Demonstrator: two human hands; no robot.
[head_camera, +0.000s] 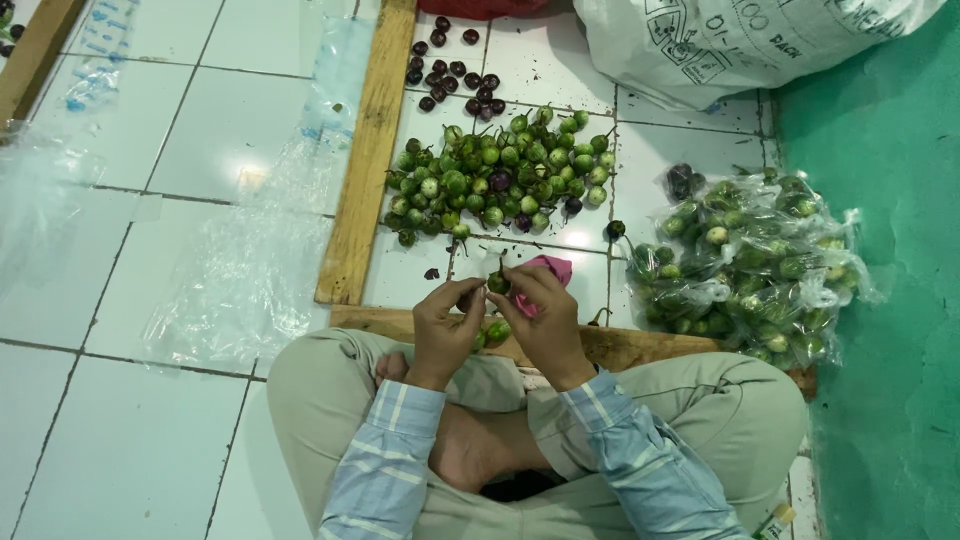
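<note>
Eggplant (497, 283) | small, round, green (dark calyx) | hands: left (447, 330), right (545, 325) pinching it

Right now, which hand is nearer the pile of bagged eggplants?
Right. The right hand sits just left of the bagged eggplants, with bare tile between them. The left hand lies farther left, beyond the right hand.

The floor (200, 130) is white tile with grey grout lines, and the wall (890, 300) along its right edge is teal green. The heap of small round eggplants (500, 170) is bright green, with a few purple ones mixed in; the smaller heap of eggplants (455, 70) beyond it is dark purple. The wooden planks (365, 160) are pale yellow-brown. Sleeves (385, 460) show light blue and white checks, trousers (320, 390) khaki. A cloth (553, 268) is pink.
</note>
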